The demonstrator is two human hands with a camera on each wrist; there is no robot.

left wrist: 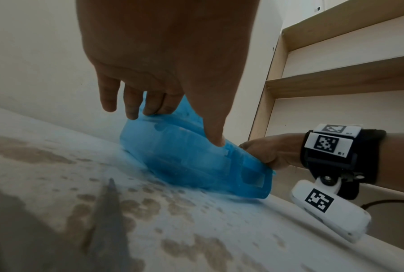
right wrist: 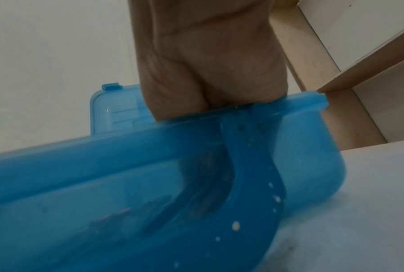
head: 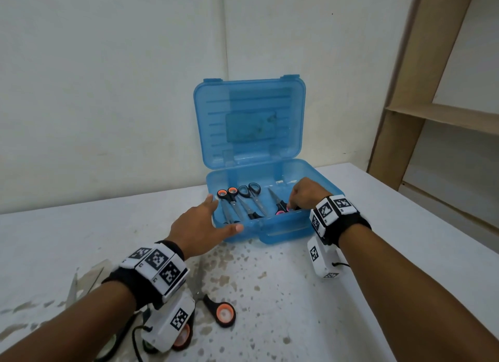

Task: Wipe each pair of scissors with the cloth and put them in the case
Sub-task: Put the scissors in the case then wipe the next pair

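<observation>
Right hand (head: 303, 197) fingers hidden inside case (head: 272, 233).

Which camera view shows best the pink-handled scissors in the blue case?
The head view: the pink-handled scissors lie in the open blue case, handles under the right hand. The right wrist view shows only blurred dark shapes through the wall; the left wrist view shows none.

The case (head: 272, 228) is see-through blue. Inside lie scissors with orange rings (head: 228, 197), all-black scissors (head: 249, 197) and a pair with pink rings (head: 280, 209). The bench (head: 297, 294) is white with brown spots (like little splashes). The wrist bands (head: 156, 264) show black-and-white squares.
</observation>
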